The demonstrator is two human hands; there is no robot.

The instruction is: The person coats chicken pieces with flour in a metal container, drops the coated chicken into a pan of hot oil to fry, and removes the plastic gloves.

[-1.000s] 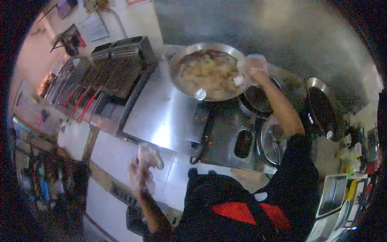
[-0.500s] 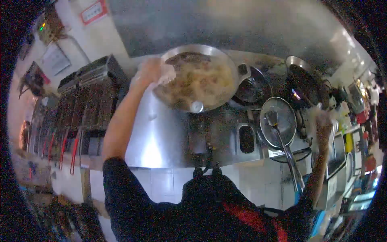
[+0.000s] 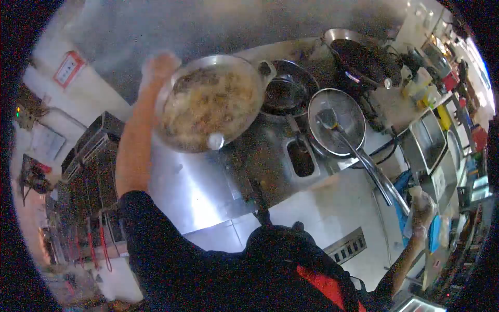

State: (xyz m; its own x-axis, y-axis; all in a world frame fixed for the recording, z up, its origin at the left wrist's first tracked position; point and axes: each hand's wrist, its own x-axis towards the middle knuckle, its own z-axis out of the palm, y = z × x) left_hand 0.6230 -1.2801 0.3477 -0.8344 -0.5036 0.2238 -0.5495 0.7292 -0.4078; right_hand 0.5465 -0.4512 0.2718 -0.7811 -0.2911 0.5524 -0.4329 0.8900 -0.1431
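Two hands stood apart: the left hand was at the far left edge of the wide pan, the right hand near the handle ends of the strainer and ladle. Whether either grip was closed, I could not tell.

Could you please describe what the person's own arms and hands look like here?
Short, dark sleeves, black in appearance, cover the upper left arm and upper right arm, leaving both forearms bare. The right hand seems to wear a thin, see-through, loose glove. The left hand is blurred, but a similar pale, filmy edge shows around it. No markings are readable.
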